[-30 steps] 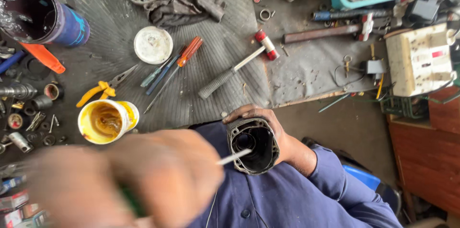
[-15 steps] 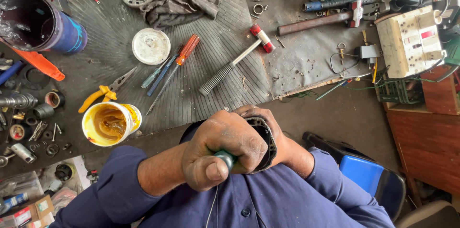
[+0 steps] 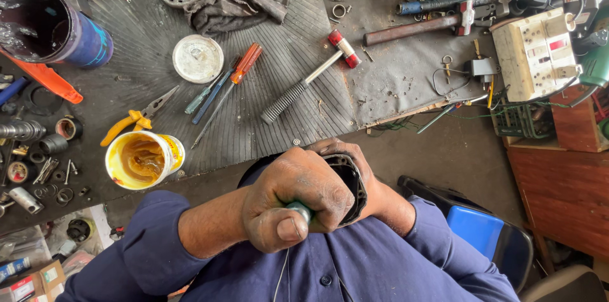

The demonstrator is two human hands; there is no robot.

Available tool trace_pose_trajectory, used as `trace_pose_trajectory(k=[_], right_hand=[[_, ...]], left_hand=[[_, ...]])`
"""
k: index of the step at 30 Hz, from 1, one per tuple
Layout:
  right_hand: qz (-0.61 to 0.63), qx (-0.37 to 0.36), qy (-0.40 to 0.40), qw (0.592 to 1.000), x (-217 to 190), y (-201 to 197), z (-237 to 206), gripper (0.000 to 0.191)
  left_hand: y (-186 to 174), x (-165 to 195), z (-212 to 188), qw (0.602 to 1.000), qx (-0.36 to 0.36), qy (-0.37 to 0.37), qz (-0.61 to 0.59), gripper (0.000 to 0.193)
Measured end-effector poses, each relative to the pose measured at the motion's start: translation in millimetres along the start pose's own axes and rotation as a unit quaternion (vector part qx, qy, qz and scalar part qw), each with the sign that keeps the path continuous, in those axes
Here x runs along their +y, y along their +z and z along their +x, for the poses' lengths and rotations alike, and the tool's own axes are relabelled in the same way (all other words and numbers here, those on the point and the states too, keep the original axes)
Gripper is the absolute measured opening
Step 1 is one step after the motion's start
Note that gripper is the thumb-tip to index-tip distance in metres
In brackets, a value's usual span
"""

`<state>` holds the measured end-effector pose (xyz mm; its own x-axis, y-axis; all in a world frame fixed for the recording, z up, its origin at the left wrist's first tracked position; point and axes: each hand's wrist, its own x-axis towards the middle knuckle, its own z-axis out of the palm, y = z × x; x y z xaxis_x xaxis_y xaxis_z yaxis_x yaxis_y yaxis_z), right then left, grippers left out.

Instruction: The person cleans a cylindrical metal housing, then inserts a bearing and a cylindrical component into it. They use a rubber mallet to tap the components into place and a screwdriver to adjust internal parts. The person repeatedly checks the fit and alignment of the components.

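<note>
Ribbed workbench mat [image 3: 158, 29], two hands, one housing [image 3: 355, 178], one hammer [image 3: 311, 77], two screwdrivers [image 3: 228, 83]

Open yellow grease tub [image 3: 144, 159]; yellow-handled pliers [image 3: 134, 118]; orange-handled screwdriver [image 3: 229, 84]; hammer [image 3: 309, 78]; grey rag [image 3: 233, 7]; round white lid [image 3: 198, 58].
</note>
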<state>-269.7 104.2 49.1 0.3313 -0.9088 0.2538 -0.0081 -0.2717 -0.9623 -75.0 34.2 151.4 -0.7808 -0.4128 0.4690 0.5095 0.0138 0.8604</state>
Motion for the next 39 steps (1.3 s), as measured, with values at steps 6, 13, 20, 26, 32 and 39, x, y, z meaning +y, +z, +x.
trace_pose_trajectory(k=[6,13,20,26,32,39], right_hand=[[-0.045,-0.009,-0.019,0.999,6,-3,-3,0.084],[0.061,-0.024,-0.01,0.998,16,-10,-10,0.089],[0.113,-0.029,-0.042,0.992,17,-11,-12,0.089],[0.127,-0.033,-0.049,0.99,16,-12,-10,0.084],[0.119,-0.036,-0.042,0.991,21,-14,-14,0.08],[0.066,-0.037,-0.053,0.996,27,-13,-18,0.089]], left_hand=[[1,-2,3,1.0,-0.001,0.005,0.001,0.067],[6,-2,12,0.999,-0.006,0.029,-0.018,0.064],[8,0,21,0.997,-0.038,0.055,-0.05,0.06],[10,-4,26,0.993,-0.059,0.053,-0.083,0.059],[8,-1,24,0.997,-0.067,0.016,-0.043,0.057],[7,20,12,0.993,-0.032,-0.077,0.083,0.063]])
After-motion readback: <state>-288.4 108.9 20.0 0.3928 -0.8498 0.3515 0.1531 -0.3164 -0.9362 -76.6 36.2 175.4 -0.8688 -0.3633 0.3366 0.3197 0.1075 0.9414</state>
